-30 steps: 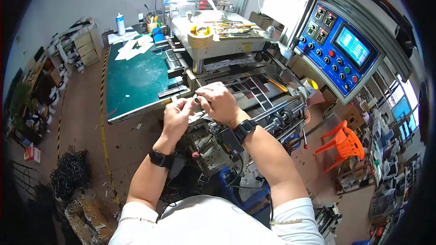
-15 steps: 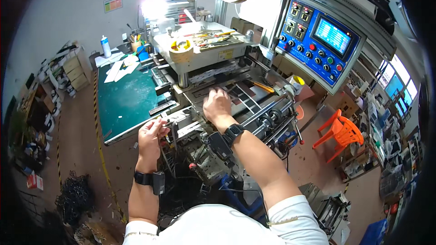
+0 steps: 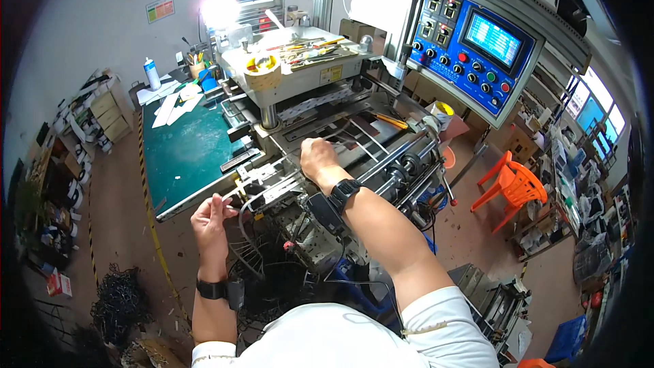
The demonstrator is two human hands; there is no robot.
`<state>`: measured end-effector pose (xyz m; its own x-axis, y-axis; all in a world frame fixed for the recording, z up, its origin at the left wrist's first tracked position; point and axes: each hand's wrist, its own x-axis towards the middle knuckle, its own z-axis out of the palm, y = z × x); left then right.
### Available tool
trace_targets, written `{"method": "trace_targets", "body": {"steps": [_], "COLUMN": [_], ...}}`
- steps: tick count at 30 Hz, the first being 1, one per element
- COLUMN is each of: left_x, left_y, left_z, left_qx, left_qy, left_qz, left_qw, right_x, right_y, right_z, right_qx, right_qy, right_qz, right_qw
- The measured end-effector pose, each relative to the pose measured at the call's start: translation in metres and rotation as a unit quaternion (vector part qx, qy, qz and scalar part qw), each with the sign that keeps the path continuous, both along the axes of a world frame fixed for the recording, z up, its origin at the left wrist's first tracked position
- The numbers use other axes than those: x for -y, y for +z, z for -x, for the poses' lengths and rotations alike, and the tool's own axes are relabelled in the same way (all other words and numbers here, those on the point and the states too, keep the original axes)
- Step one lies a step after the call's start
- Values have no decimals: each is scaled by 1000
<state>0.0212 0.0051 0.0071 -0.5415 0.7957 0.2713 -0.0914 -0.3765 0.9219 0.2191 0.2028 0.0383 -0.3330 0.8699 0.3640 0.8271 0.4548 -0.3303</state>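
My left hand (image 3: 212,221) is off the left front corner of the machine, thumb and fingers pinched together. A thin pale piece shows by its fingertips, too small to name. Close beside it, a pale grey curved band (image 3: 244,215) loops down from the machine. My right hand (image 3: 317,161) rests closed at the left side of the flat metal machine bed (image 3: 354,153), knuckles up; its fingertips and anything in them are hidden. Right of that hand lies a light metal frame with crossbars (image 3: 371,142). An orange-handled cutter (image 3: 392,121) lies farther back on the bed.
Over the bed stands a thick press plate (image 3: 300,75) carrying tools and a tape roll (image 3: 261,68). A blue control panel (image 3: 470,51) hangs at right. A green-topped table (image 3: 184,143) stands left, an orange chair (image 3: 511,187) right. Shafts with rollers (image 3: 409,163) edge the bed.
My left hand has moved left and slightly down, away from the machine, still pinched. My right hand has shifted slightly left, its fingers more curled. The curved band now bows out farther left.
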Motion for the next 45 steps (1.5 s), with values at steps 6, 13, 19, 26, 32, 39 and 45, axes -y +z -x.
{"method": "trace_targets", "body": {"steps": [6,13,19,26,32,39,45], "left_x": [38,106,270,287,237,222,262], "left_y": [-66,-261,-421,-383,-407,-396,-410], "left_z": [36,98,118,77,93,79,87], "left_qx": [-56,-94,-106,-40,13,12,16], "left_qy": [72,164,160,144,164,156,103], "left_qz": [81,306,688,721,539,534,651], "left_qw": [993,933,700,677,826,831,752], "right_x": [6,1,15,13,43,80,91], "right_y": [-6,-12,9,6,27,38,28], "right_z": [1,-3,2,4,18,35,46], "right_qx": [38,20,-28,-22,-36,26,-29], "right_qy": [143,151,257,270,320,219,203], "right_qz": [-121,-121,-148,-206,-177,-56,-94], "right_qw": [982,981,955,940,930,974,974]}}
